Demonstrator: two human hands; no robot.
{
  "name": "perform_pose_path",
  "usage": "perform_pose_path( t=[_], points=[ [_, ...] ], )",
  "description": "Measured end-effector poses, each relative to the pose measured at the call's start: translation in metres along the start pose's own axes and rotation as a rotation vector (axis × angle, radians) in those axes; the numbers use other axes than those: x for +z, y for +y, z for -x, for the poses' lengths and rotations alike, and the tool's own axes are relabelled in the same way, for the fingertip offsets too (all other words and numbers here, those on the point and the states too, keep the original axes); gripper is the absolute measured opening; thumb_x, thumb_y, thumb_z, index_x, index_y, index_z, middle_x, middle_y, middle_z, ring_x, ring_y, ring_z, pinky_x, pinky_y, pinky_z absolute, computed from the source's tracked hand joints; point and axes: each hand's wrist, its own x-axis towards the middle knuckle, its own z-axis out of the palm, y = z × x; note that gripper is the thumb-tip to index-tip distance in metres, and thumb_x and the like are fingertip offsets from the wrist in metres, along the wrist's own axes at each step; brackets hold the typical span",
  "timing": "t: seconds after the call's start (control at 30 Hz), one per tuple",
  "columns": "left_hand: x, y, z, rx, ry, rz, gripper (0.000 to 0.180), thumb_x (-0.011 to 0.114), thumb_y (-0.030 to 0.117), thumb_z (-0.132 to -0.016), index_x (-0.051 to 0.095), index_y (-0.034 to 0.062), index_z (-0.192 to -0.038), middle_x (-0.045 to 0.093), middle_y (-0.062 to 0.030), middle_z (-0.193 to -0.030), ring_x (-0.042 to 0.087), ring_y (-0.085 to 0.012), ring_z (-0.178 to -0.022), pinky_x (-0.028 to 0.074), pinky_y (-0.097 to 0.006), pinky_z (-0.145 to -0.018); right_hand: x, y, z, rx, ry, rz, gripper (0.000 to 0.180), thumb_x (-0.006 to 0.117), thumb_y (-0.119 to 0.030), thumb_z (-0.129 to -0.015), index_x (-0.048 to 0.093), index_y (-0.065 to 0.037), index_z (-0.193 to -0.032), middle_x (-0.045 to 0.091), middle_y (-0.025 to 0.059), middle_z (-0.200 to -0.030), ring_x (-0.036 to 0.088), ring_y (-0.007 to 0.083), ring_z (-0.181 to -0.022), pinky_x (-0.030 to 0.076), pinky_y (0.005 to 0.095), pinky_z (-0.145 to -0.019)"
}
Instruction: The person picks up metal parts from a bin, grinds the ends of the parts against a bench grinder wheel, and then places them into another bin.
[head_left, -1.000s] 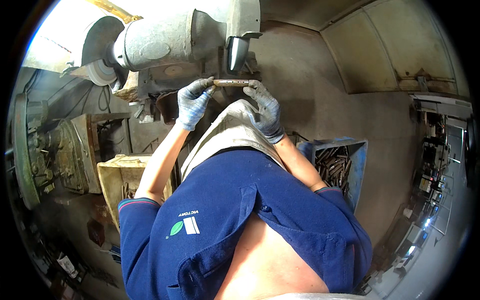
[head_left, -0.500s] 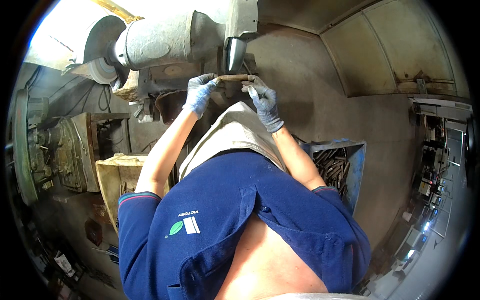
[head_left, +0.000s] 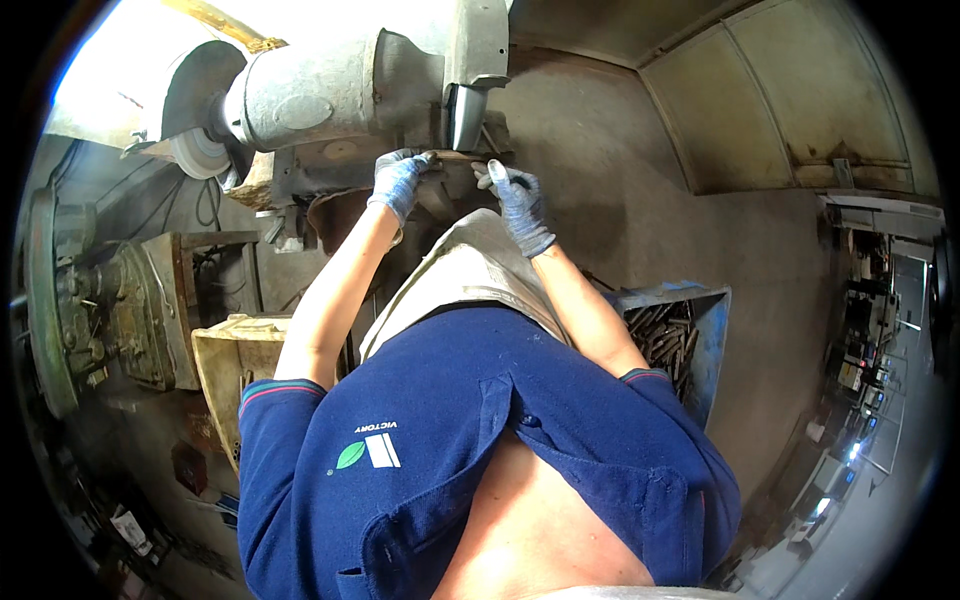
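Gloved left hand [head_left: 398, 182] and right hand [head_left: 515, 200] pinching ends of short metal bar [head_left: 455, 156], pressed between them under grinder wheel [head_left: 466, 112], likely for steadiness; blue bin [head_left: 712, 340] right.

The concrete floor [head_left: 640, 200] carries everything here, grey and stained, stretching away to the right of the gloved fingers [head_left: 497, 170]. Below and to the right of those fingers a blue metal bin [head_left: 712, 340] stands directly on it, filled with dark metal rods [head_left: 665, 335]. Below and to the left of the fingers a yellowish wooden crate [head_left: 235, 370] sits on the floor as well. Just above the fingers the heavy grey grinding machine [head_left: 330, 90] rises, its base hidden; whether it touches the crate cannot be told
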Motion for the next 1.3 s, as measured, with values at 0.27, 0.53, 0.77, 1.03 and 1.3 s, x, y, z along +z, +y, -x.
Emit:
perform_pose_path(
  t=[0.27,0.53,0.77,1.03,1.3],
  points=[
    [-0.031,0.004,-0.002,0.033,0.032,0.003,0.010,0.060,0.005,-0.085,0.062,-0.0021,-0.092,0.066,-0.0085,-0.080,0.064,-0.0163,-0.072,0.052,-0.029,-0.062,0.032,0.004,-0.003,-0.004,-0.039,-0.119,0.026,0.059,-0.025,-0.089,0.070,-0.002,-0.081,0.067,0.0047,-0.078,0.059,0.0116,-0.079,0.045,0.0269,-0.079],
    [-0.029,0.016,0.063,0.327,-0.164,-0.043,0.013,0.062,0.004,-0.084,0.065,-0.0033,-0.094,0.066,-0.0074,-0.083,0.061,-0.0103,-0.072,0.047,-0.020,-0.066,0.020,-0.036,0.039,-0.485,-0.040,0.279,0.023,0.069,-0.005,-0.075,0.067,-0.002,-0.098,0.062,0.0151,-0.107,0.060,0.0256,-0.100,0.048,0.0322,-0.086],
    [-0.027,0.022,0.073,0.317,-0.277,-0.065,0.016,0.063,0.006,-0.084,0.064,-0.0054,-0.095,0.066,-0.0072,-0.083,0.061,-0.0104,-0.072,0.048,-0.022,-0.068,0.005,-0.069,0.053,-0.804,-0.083,0.613,0.041,0.074,-0.022,-0.073,0.063,0.000,-0.106,0.060,0.0210,-0.109,0.059,0.0348,-0.104,0.049,0.0387,-0.088],
    [-0.021,0.011,0.054,0.292,-0.297,0.027,0.012,0.060,0.006,-0.085,0.062,-0.0034,-0.092,0.066,-0.0093,-0.078,0.062,-0.0140,-0.068,0.049,-0.024,-0.065,0.004,-0.066,0.046,-0.761,-0.059,0.614,0.038,0.075,-0.018,-0.071,0.064,0.000,-0.104,0.060,0.0200,-0.110,0.059,0.0325,-0.104,0.047,0.0370,-0.090],
    [-0.005,-0.005,0.019,0.024,-0.156,0.008,0.010,0.062,0.006,-0.084,0.064,0.0004,-0.093,0.065,-0.0047,-0.077,0.056,-0.0085,-0.062,0.045,-0.020,-0.055,-0.010,-0.009,0.016,-0.290,0.007,0.155,0.015,0.063,-0.007,-0.083,0.067,0.001,-0.096,0.064,0.0116,-0.100,0.060,0.0199,-0.099,0.047,0.0304,-0.087]
  ],
)
